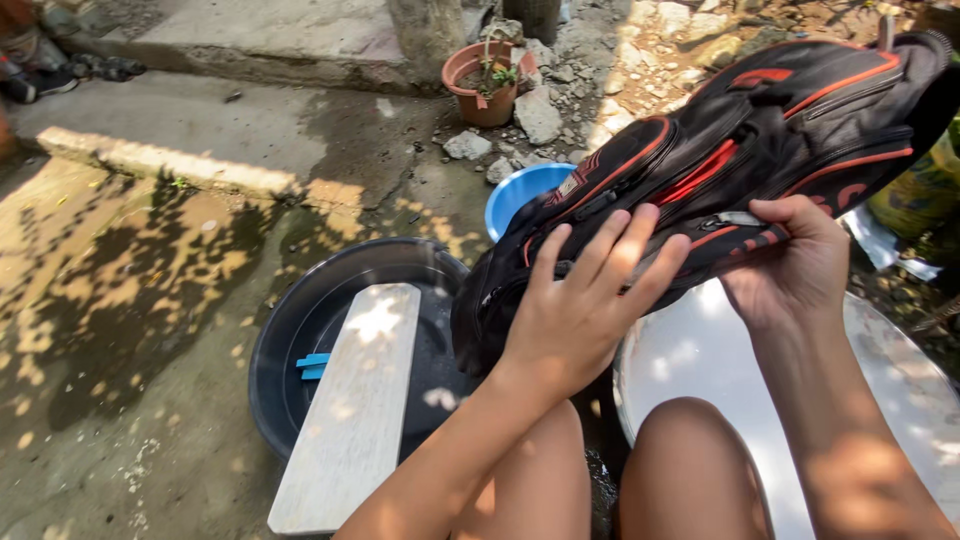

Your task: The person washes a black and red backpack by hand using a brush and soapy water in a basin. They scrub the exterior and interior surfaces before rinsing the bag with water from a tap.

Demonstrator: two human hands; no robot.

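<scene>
Above the white basin (pixel 700 350) I hold the black-and-red backpack (pixel 740 150), long axis running up-right; my left hand (pixel 575 310) lies flat and open on it, my right hand (pixel 795 265) pinches its lower edge.

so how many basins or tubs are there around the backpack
3. A dark basin sits at the left with a wooden board across it, a white basin lies under the right hand, and a blue one shows behind the backpack, partly hidden.
</scene>
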